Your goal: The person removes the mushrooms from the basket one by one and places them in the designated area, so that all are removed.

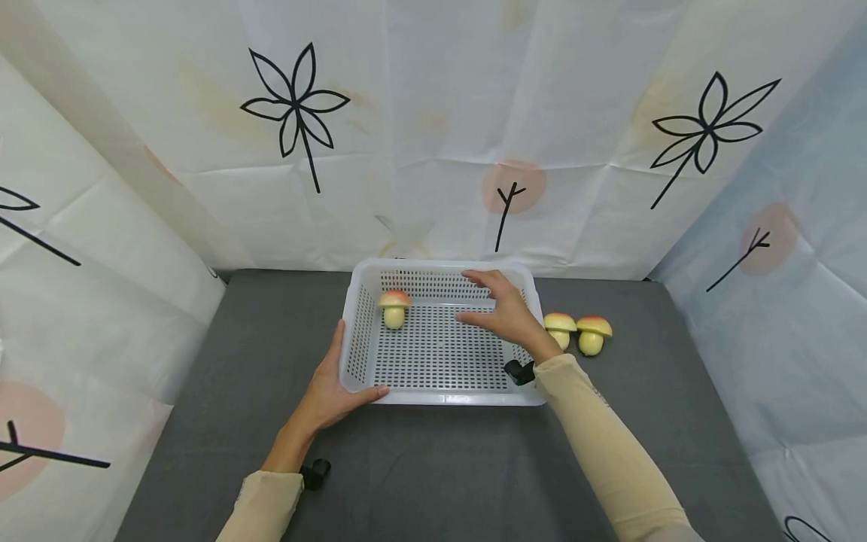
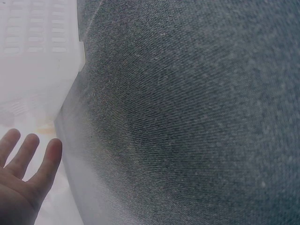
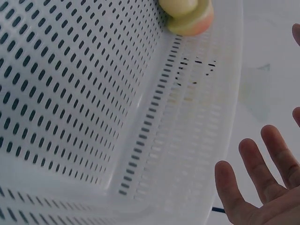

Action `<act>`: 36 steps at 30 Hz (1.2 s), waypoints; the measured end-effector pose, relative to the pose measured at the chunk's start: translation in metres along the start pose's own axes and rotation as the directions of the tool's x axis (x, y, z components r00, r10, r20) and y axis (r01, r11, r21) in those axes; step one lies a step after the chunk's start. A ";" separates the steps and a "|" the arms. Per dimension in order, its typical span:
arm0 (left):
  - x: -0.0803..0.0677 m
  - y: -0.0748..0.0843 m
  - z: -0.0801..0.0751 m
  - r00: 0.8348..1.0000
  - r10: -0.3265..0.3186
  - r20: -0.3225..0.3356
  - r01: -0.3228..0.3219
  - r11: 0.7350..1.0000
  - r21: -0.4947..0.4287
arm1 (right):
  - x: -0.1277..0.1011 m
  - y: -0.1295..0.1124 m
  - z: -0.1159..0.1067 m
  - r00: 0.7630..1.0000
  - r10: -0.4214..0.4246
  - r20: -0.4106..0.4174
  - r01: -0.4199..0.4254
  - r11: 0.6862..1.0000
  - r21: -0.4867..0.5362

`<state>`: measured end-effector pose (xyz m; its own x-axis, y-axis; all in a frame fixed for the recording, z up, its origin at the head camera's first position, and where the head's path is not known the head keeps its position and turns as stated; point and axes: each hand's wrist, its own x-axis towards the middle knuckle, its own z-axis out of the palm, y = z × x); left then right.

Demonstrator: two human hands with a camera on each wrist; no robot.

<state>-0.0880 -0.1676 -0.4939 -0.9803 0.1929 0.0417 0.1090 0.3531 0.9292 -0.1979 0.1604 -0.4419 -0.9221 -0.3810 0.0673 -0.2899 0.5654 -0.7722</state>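
Observation:
A white perforated plastic basket (image 1: 433, 397) sits on the dark cloth, with one toy mushroom (image 1: 394, 309) upright near its back left corner. That mushroom (image 3: 190, 21) also shows at the top of the right wrist view. My left hand (image 1: 330, 391) is at the basket's front left corner, thumb by the front rim and fingers extended along the left side. Over the right part of the basket, my right hand (image 1: 504, 309) hovers with thumb and fingers apart, holding nothing. Two more mushrooms, one (image 1: 559, 330) partly behind my right wrist and another (image 1: 593, 335), stand outside on the right.
Dark grey cloth (image 1: 420, 474) covers the table. A pale patterned curtain (image 1: 433, 135) rises behind it, and similar fabric hangs on both sides. Each wrist wears a small black camera, such as the one (image 1: 315, 474) on the left.

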 end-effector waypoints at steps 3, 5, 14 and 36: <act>0.001 -0.004 0.001 1.000 0.000 -0.004 0.000 1.000 0.004 | 0.006 -0.002 0.008 1.000 -0.010 0.017 0.010 1.000 -0.004; -0.001 0.002 0.000 1.000 -0.001 -0.002 0.001 1.000 0.006 | 0.009 -0.002 0.013 0.999 -0.015 0.031 0.015 1.000 0.001; -0.002 0.009 0.000 1.000 0.014 -0.001 -0.014 1.000 -0.009 | 0.028 -0.005 0.042 0.997 0.030 0.073 -0.030 1.000 -0.011; -0.002 0.016 -0.001 1.000 -0.007 0.011 0.006 0.999 0.033 | 0.061 -0.011 0.105 0.979 0.134 0.152 -0.122 0.989 -0.081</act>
<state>-0.0844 -0.1636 -0.4788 -0.9793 0.2002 0.0315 0.1080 0.3840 0.9170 -0.2246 0.0541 -0.4960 -0.9027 -0.4090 -0.1336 -0.1948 0.6653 -0.7207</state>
